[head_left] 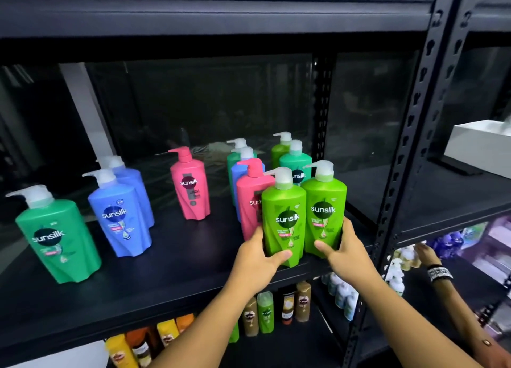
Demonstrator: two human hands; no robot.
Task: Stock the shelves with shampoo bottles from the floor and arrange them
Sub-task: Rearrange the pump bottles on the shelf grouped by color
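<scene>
At the right front edge of the black shelf [179,257], the left hand [258,259] grips a lime-green Sunsilk pump bottle [284,199] and the right hand [343,254] grips a second lime-green bottle [323,193] just beside it. Toward the shelf's left stand a pink bottle [190,185], two blue bottles [121,215] and a teal-green bottle [58,237].

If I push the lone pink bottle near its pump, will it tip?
The lone pink bottle stands tall on a small base, so a high push probably tips it. Pushed low, it likely slides on the black shelf.
</scene>
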